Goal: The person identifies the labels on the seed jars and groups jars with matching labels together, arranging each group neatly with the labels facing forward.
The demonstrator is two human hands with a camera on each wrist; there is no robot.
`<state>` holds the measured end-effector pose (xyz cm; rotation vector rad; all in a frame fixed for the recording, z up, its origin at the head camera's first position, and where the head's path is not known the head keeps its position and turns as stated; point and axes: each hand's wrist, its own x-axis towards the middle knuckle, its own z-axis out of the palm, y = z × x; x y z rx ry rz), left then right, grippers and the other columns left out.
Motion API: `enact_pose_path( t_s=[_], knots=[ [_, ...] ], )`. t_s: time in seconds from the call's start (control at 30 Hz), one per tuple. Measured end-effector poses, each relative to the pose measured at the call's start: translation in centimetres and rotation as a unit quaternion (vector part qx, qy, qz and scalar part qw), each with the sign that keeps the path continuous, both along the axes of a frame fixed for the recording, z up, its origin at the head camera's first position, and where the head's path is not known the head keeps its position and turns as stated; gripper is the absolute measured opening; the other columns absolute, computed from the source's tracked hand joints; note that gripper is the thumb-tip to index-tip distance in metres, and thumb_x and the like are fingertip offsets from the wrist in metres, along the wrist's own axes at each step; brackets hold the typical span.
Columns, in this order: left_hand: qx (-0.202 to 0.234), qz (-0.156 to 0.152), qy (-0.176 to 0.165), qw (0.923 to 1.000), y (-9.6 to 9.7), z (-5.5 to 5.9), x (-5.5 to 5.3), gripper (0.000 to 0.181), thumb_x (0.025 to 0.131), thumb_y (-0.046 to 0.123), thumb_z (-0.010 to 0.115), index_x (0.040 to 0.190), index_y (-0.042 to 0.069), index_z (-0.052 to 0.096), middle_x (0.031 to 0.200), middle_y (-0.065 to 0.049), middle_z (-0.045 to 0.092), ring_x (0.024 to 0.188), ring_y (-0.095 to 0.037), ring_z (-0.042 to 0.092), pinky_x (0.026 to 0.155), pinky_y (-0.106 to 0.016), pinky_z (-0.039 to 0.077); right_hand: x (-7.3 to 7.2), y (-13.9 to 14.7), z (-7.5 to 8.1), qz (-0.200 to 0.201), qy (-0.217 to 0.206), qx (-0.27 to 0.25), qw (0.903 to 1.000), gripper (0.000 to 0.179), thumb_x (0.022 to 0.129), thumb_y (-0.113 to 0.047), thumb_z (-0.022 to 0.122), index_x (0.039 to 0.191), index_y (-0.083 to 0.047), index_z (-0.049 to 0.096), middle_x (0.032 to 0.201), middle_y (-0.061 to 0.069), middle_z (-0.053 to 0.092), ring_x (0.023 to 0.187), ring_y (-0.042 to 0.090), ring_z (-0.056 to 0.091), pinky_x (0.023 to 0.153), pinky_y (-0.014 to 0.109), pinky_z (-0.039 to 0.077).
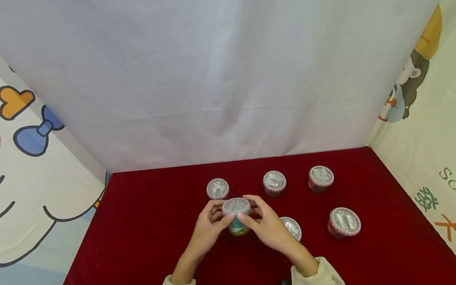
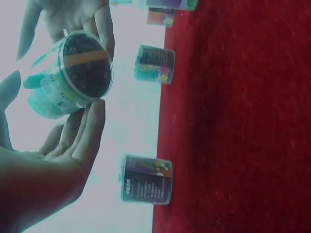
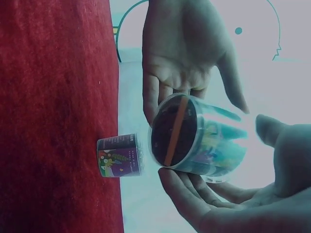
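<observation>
My left hand (image 1: pixel 206 227) and right hand (image 1: pixel 265 223) hold a small lidded plastic tub (image 1: pixel 238 225) between them, raised above the red cloth. It has a clear lid and a teal label. In the head view both thumbs lie on its near side and the fingers wrap its sides. From the left wrist view, the tub's dark bottom (image 2: pixel 87 73) shows, with an orange strip across it. The right wrist view shows the tub (image 3: pixel 214 141) tilted in both hands. Behind the left hand stands another lidded tub (image 1: pixel 217 188); one more tub (image 1: pixel 292 227) is partly hidden by the right forearm.
More lidded tubs stand on the red cloth (image 1: pixel 149 221): one at the back (image 1: pixel 274 181), one at the back right (image 1: pixel 320 177) and one at the right (image 1: pixel 343 222). A white curtain (image 1: pixel 213 99) hangs behind. Printed cloths (image 1: pixel 32 190) flank both sides.
</observation>
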<state>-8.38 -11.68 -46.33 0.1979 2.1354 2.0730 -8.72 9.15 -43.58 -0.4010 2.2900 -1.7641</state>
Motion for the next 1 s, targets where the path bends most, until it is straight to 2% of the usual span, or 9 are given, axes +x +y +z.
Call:
enact_pose_path(
  t_s=[0.13, 0.27, 0.37, 0.63, 0.87, 1.0],
  knots=[
    [0.000, 0.010, -0.008, 0.9999, 0.12, 0.18, 0.11, 0.043, 0.103, 0.015, 0.069, 0.140, 0.001, 0.052, 0.131, -0.018, 0.064, 0.112, -0.021, 0.066, 0.090, -0.028, 0.056, -0.06, -0.07, -0.02, 0.000, 0.003, -0.009, 1.0000, 0.051, 0.106, -0.021, 0.067, 0.150, -0.001, 0.050, 0.138, 0.023, 0.061, 0.120, 0.034, 0.065, 0.086, 0.031, 0.057],
    [0.007, -0.018, -0.022, 0.9996, -0.11, 0.25, 0.07, 0.044, 0.108, 0.019, 0.061, 0.147, 0.002, 0.049, 0.140, -0.020, 0.061, 0.120, -0.026, 0.064, 0.094, -0.029, 0.055, -0.11, 0.01, -0.06, 0.013, 0.001, -0.024, 0.9996, 0.050, 0.108, -0.019, 0.064, 0.150, 0.002, 0.048, 0.136, 0.024, 0.061, 0.120, 0.034, 0.066, 0.085, 0.027, 0.056],
    [0.013, -0.030, -0.027, 0.9991, -0.19, 0.21, 0.01, 0.046, 0.108, 0.019, 0.060, 0.149, 0.001, 0.049, 0.144, -0.022, 0.060, 0.126, -0.028, 0.063, 0.096, -0.029, 0.055, -0.09, 0.03, 0.00, 0.020, -0.003, -0.029, 0.9994, 0.050, 0.109, -0.018, 0.062, 0.151, 0.003, 0.047, 0.137, 0.025, 0.060, 0.122, 0.035, 0.065, 0.087, 0.028, 0.056],
    [0.002, 0.015, -0.023, 0.9996, 0.31, 0.46, 0.28, 0.044, 0.103, 0.016, 0.069, 0.141, 0.001, 0.053, 0.135, -0.018, 0.065, 0.113, -0.022, 0.066, 0.093, -0.029, 0.055, -0.08, -0.33, -0.01, 0.011, 0.003, -0.015, 0.9998, 0.049, 0.108, -0.020, 0.063, 0.150, 0.002, 0.048, 0.137, 0.025, 0.061, 0.119, 0.033, 0.066, 0.087, 0.029, 0.055],
    [0.005, 0.003, -0.030, 0.9996, 0.04, 0.68, 0.29, 0.040, 0.110, 0.024, 0.057, 0.142, 0.000, 0.047, 0.140, -0.021, 0.062, 0.116, -0.022, 0.063, 0.094, -0.033, 0.054, -0.25, -0.31, -0.06, 0.018, -0.006, -0.029, 0.9994, 0.049, 0.109, -0.020, 0.062, 0.150, 0.003, 0.048, 0.137, 0.024, 0.061, 0.122, 0.033, 0.065, 0.091, 0.028, 0.054],
    [0.013, 0.005, -0.035, 0.9993, -0.12, 0.65, 0.22, 0.040, 0.109, 0.020, 0.059, 0.142, 0.000, 0.048, 0.137, -0.021, 0.063, 0.111, -0.020, 0.064, 0.092, -0.031, 0.055, -0.27, -0.31, -0.08, 0.021, -0.011, -0.027, 0.9994, 0.049, 0.110, -0.020, 0.060, 0.151, 0.003, 0.048, 0.140, 0.024, 0.059, 0.128, 0.037, 0.062, 0.097, 0.035, 0.054]
  ],
)
